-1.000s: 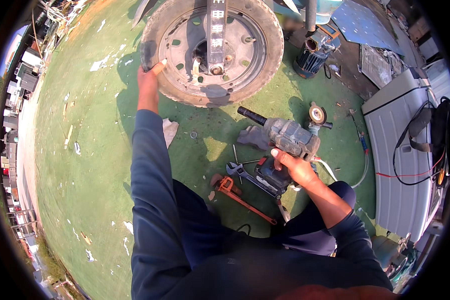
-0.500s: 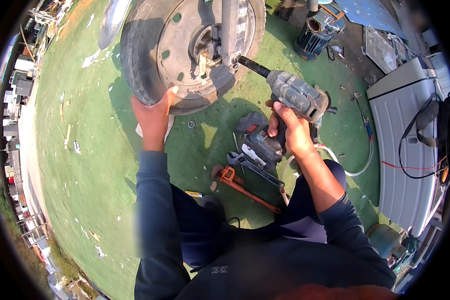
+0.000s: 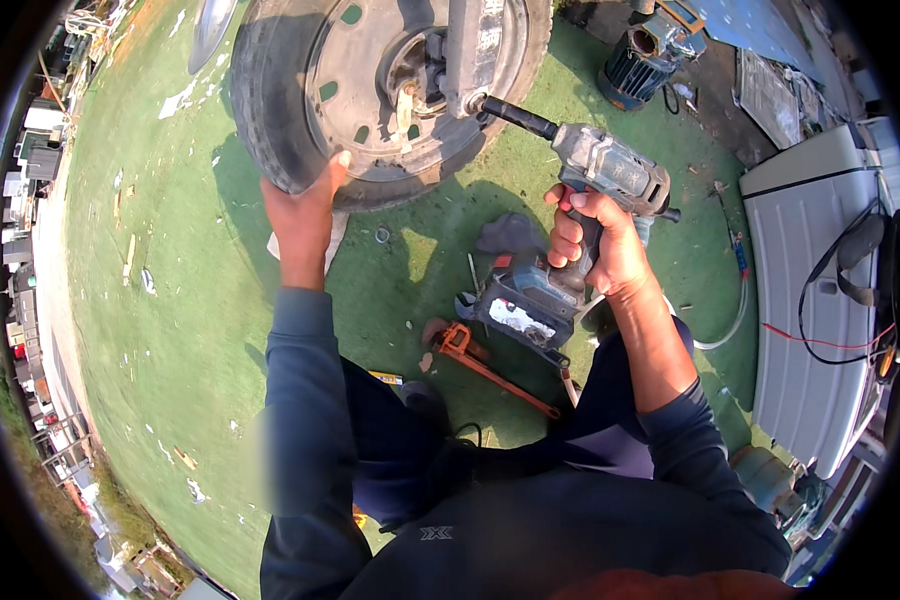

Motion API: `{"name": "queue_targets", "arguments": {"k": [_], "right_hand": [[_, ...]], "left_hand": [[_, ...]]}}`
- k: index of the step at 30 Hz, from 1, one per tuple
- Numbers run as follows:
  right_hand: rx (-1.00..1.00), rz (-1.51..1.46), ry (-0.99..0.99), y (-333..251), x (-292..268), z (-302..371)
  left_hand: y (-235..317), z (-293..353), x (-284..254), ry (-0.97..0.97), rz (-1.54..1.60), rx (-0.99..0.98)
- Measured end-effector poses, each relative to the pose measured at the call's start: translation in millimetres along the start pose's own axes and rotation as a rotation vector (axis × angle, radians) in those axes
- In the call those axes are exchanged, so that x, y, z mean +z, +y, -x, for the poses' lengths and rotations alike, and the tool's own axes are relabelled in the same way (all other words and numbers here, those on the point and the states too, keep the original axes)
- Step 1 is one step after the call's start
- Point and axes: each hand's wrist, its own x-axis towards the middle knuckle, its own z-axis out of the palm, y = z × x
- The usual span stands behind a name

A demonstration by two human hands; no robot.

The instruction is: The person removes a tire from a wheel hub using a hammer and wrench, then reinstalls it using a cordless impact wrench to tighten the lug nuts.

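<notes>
A wheel with a worn tire (image 3: pixel 260 110) and a dusty rim stands upright at the top. My left hand (image 3: pixel 303 215) is closed over the tire's lower left edge; its thumb lies on the near side and its fingers are hidden. My right hand (image 3: pixel 615 240) wraps round the handle of a grey cordless impact wrench (image 3: pixel 615 165). The wrench's long dark socket (image 3: pixel 518 116) points left, its tip at the lower end of a metal arm (image 3: pixel 473 60) in front of the rim. A strip of pale cloth or tape (image 3: pixel 404 110) hangs at the hub.
On the green ground lie an orange pipe wrench (image 3: pixel 495 375), an adjustable wrench (image 3: pixel 463 306), a grey cloth (image 3: pixel 510 232) and a small metal ring (image 3: pixel 382 235). An electric motor (image 3: pixel 635 70) stands at the far right, a pale grey panelled box (image 3: pixel 810 270) at the right. A clear hose (image 3: pixel 735 320) curves nearby.
The impact wrench has shifted slightly right and away from me, its battery end swinging left. More of my right fingers now show round the handle. The wheel sits a little higher in view.
</notes>
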Motion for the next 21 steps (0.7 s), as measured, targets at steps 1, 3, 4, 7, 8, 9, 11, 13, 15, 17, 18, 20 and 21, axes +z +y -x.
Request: {"name": "queue_targets", "arguments": {"k": [1, 3, 4, 7, 8, 9, 11, 13, 15, 17, 18, 20, 21], "right_hand": [[0.039, -0.032, -0.013, -3, 0, 0], [0.065, -0.051, -0.032, -5, -1, -1], [0.078, -0.062, -0.041, -6, -1, -1], [0.096, -0.059, -0.036, -8, 0, -1], [0.098, -0.058, -0.033, -8, 2, -1], [0.077, -0.025, -0.017, -7, 3, 0], [0.035, 0.042, 0.016, -7, 9, 3], [0.034, 0.092, 0.01, -10, 9, 2], [0.047, 0.093, -0.018, -14, 5, 1], [0.073, 0.062, -0.02, -17, 5, -1], [0.079, 0.05, -0.013, -17, 7, -2], [-0.005, 0.178, 0.04, -7, 15, 4], [-0.068, 0.217, 0.057, -1, 22, 7]], "left_hand": [[-2, -1, -1, -0.011, 0.01, 0.002], [-7, -4, -3, 0.008, 0.008, -0.021], [-10, -5, -4, 0.017, 0.006, -0.033], [-15, -9, -7, 0.018, -0.014, -0.046], [-16, -9, -8, 0.017, -0.027, -0.03], [-15, -7, -6, 0.016, -0.041, -0.017], [-15, -8, -6, 0.011, -0.05, 0.006], [-17, -12, -7, -0.004, -0.04, 0.026], [-15, -16, -10, -0.043, 0.016, -0.003], [-17, -18, -11, -0.056, 0.066, -0.02], [-18, -18, -10, -0.046, 0.088, -0.023], [-20, -14, -9, -0.025, 0.084, -0.009], [-17, -12, -5, -0.017, 0.061, 0.014]]}}
